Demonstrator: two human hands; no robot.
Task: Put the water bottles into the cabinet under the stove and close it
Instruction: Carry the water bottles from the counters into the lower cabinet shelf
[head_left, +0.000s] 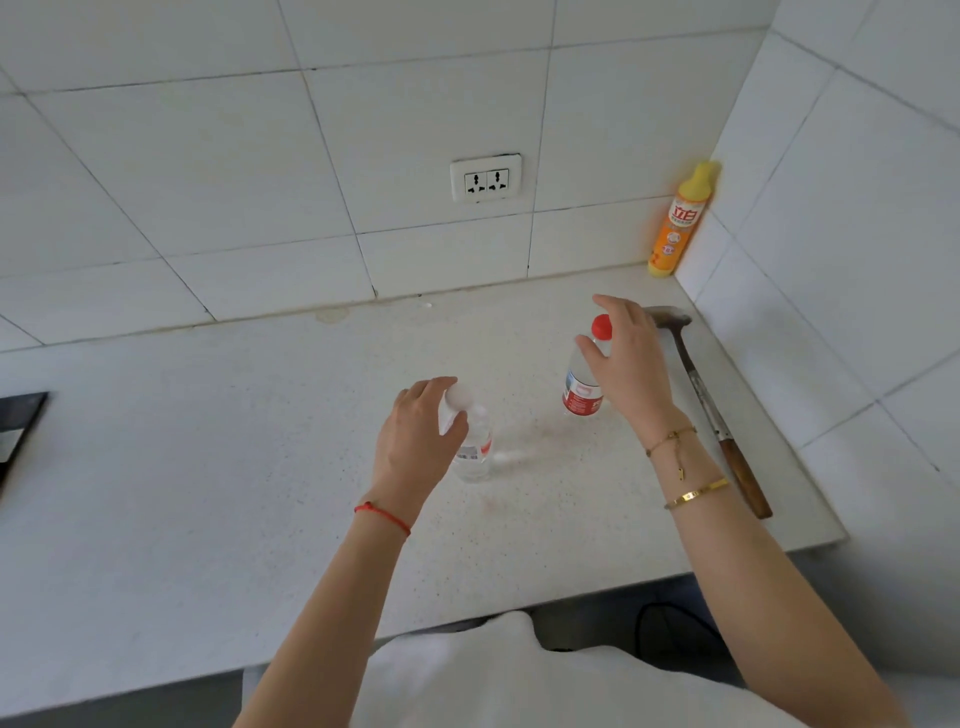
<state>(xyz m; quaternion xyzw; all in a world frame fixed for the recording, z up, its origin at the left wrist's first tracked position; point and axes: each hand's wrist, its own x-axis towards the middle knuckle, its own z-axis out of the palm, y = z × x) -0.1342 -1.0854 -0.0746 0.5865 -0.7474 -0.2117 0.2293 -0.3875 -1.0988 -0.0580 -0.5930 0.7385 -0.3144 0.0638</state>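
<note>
1. Two water bottles stand upright on the pale desk (218, 467), each with one of the person's hands at its top; the bottles are near each other but apart.

2. The left hand (415, 441) curls over the white-capped bottle (475, 447), fingers wrapped round its cap and neck. It looks closed on the bottle, though the palm hides the contact.

3. The right hand (628, 364) is spread beside the red-capped bottle (584, 384), thumb and fingers apart on either side of the neck and not yet clamped.

4. Both bottles are clear, thin-walled plastic and appear filled, so each is likely moderately heavy for its size and firm while capped. The walls would dent under a hard squeeze, and the label bands may be slick.

5. The neck just under the cap is the stiffest place for a one-handed lift; the labelled middle gives a surer hold.

6. Beyond the right hand lie a wood-handled hammer (711, 410) and, in the corner, an orange detergent bottle (678, 223). The cabinet is not in view.
</note>
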